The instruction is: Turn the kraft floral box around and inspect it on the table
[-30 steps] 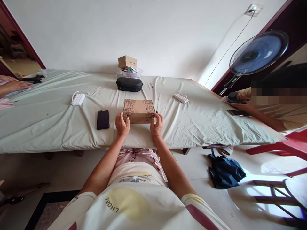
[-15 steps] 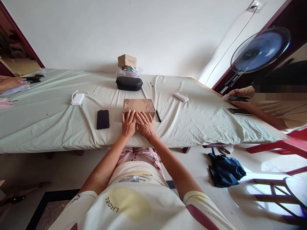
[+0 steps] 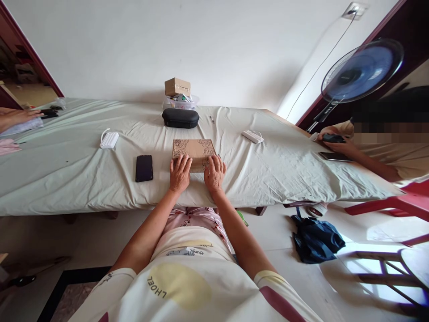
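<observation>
A flat brown cardboard box printed with rose outlines lies on the sheet-covered table straight in front of me. My left hand rests on its near left edge with the fingers stretched flat over the lid. My right hand lies on the near right corner, fingers spread and flat. A black pen that lay beside the box is hidden under my right hand.
A black phone lies left of the box, a white power bank further left, another white device to the right. Behind stand a black case and a small carton. Other people's hands show right and far left. A fan stands right.
A second ago my hands gripped the box's two near corners. They then came together flat on its front edge, and my right hand has now slid back right onto the corner.
</observation>
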Demonstrator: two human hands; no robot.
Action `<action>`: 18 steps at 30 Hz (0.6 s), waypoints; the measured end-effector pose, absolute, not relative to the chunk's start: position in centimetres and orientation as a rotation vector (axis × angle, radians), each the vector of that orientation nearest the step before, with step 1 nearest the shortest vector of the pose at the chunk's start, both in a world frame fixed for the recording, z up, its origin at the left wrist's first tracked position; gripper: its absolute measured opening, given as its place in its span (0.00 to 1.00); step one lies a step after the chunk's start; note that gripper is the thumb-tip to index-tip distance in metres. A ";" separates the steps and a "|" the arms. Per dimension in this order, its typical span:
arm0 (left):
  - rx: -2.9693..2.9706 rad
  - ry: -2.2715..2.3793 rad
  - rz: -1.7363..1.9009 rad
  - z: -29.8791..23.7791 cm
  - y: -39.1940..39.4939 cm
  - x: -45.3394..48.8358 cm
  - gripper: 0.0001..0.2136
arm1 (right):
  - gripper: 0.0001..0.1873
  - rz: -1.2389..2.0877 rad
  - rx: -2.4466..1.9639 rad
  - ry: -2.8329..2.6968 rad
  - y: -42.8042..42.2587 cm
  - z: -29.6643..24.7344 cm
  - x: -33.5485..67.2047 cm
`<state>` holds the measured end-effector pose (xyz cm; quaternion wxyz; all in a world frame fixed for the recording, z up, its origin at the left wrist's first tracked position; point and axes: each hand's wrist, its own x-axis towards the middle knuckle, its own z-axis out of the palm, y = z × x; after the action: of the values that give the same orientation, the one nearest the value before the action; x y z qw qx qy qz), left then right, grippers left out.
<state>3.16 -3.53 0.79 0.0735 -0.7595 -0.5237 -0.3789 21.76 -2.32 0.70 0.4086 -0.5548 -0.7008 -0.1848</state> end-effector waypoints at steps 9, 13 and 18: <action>-2.188 -1.573 -1.454 0.2 -2.8 2.2 0.27 | 0.31 -0.286 -1.376 -1.738 -2.1 0.6 22.0; -2.138 -1.585 -1.573 -0.1 -2.5 1.7 0.26 | 0.33 -0.280 -1.352 -1.761 -1.8 0.4 22.1; -2.053 -1.631 -1.702 -0.5 -2.2 1.4 0.27 | 0.35 -0.231 -1.294 -1.778 -1.3 -0.1 22.3</action>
<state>1.42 -2.25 -0.51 0.0076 -0.6568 -0.5216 -0.5445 22.34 -1.30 -0.11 0.4485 -0.5231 -0.7187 -0.0933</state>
